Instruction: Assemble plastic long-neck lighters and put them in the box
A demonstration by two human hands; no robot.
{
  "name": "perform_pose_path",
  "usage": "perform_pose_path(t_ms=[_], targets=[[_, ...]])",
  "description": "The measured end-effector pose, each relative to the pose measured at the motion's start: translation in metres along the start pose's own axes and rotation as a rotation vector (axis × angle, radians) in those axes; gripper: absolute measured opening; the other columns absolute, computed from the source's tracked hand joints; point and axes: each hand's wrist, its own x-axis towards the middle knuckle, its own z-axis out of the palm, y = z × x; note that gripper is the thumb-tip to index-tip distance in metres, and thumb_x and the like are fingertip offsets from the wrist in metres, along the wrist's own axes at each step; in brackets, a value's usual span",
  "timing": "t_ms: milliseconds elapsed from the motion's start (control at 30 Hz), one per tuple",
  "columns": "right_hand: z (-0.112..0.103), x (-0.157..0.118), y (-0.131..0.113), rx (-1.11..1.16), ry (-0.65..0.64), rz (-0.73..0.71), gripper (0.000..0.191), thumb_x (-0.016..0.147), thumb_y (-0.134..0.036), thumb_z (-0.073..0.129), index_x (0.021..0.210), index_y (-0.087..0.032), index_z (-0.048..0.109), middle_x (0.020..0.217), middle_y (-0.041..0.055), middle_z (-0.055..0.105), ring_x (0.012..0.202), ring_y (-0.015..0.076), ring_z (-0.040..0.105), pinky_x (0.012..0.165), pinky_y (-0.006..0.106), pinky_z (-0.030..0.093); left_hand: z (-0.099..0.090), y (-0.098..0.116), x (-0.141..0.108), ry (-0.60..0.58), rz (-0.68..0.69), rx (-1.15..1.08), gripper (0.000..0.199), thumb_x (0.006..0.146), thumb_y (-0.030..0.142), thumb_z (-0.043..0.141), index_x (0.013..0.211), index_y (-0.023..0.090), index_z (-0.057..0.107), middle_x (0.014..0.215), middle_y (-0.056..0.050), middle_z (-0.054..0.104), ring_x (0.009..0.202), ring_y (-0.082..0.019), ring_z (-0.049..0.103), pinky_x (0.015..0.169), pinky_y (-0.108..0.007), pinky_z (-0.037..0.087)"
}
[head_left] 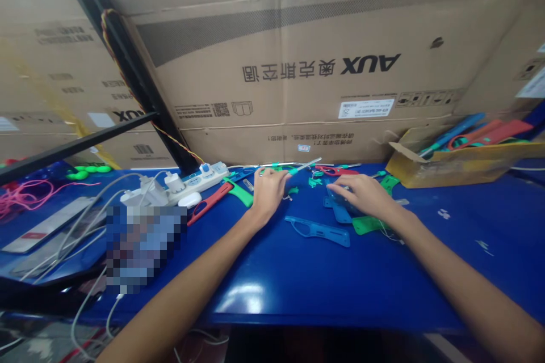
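Blue table (pixel 259 272) across the foreground. Open cardboard box (pixel 460 169) at its far right, coloured plastic pieces (pixel 496 133) jutting out. Person's right hand (pixel 364 193): fingers curled, grip cannot be told. Left hand (pixel 269 191): thumb and finger pinching. Blue casing (pixel 340 212): below right hand. Slim pale rod (pixel 310 164): in left pinch, slanting up rightward.

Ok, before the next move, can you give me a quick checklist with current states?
1. Slim pale rod at the left hand: ok, it juts from the fingertips.
2. Right hand grip: cannot tell, its fingertips are partly hidden and blurred.
3. Front blue piece apart from both hands: ok, it lies on the table.
4. Surface between the hands free of loose bits: not ok, small green bits lie there.
5. Cardboard box open: ok, coloured pieces stick out.
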Motion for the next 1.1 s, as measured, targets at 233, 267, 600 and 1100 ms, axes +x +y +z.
perform_pose_path(t_ms=[233, 267, 600, 1100], targets=[[0.004, -0.001, -0.024, 0.110, 0.158, -0.149, 0.043, 0.102, -0.045, 0.042, 0.127, -0.019, 0.067, 0.128, 0.0106, 0.070, 0.118, 0.0276, 0.066, 0.098, 0.043, 0.053, -0.003, 0.032, -0.011, 0.160, 0.159, -0.191, 0.032, 0.105, 0.041, 0.046, 0.108, 0.022, 0.071, 0.088, -0.001, 0.076, 0.079, -0.016, 0.065, 0.092, -0.037, 0.042], [0.005, -0.002, -0.027, 0.127, 0.176, -0.158, 0.043, 0.103, -0.045, 0.042, 0.128, -0.019, 0.066, 0.129, 0.0111, 0.069, 0.118, 0.0274, 0.066, 0.098, 0.042, 0.053, -0.003, 0.035, -0.012, 0.177, 0.196, -0.201, 0.033, 0.104, 0.042, 0.047, 0.108, 0.021, 0.071, 0.086, -0.002, 0.076, 0.077, -0.016, 0.064, 0.090, -0.037, 0.042], [0.016, -0.003, -0.040, 0.362, 0.252, -0.023, 0.040, 0.099, -0.044, 0.051, 0.125, -0.019, 0.067, 0.098, 0.0059, 0.078, 0.058, 0.0167, 0.066, 0.062, 0.031, 0.055, -0.003, 0.042, -0.014, 0.088, 0.386, -0.045, 0.041, 0.106, 0.046, 0.040, 0.121, 0.017, 0.064, 0.087, -0.005, 0.073, 0.083, -0.019, 0.063, 0.095, -0.041, 0.043], [0.008, -0.006, -0.027, -0.107, 0.036, -0.206, 0.035, 0.103, -0.040, 0.043, 0.102, -0.020, 0.072, 0.098, 0.0105, 0.078, 0.083, 0.0242, 0.074, 0.065, 0.029, 0.048, -0.021, 0.042, -0.011, -0.003, 0.633, 0.093, 0.043, 0.104, 0.044, 0.046, 0.139, 0.020, 0.051, 0.134, -0.010, 0.063, 0.124, -0.025, 0.057, 0.108, -0.043, 0.039]])
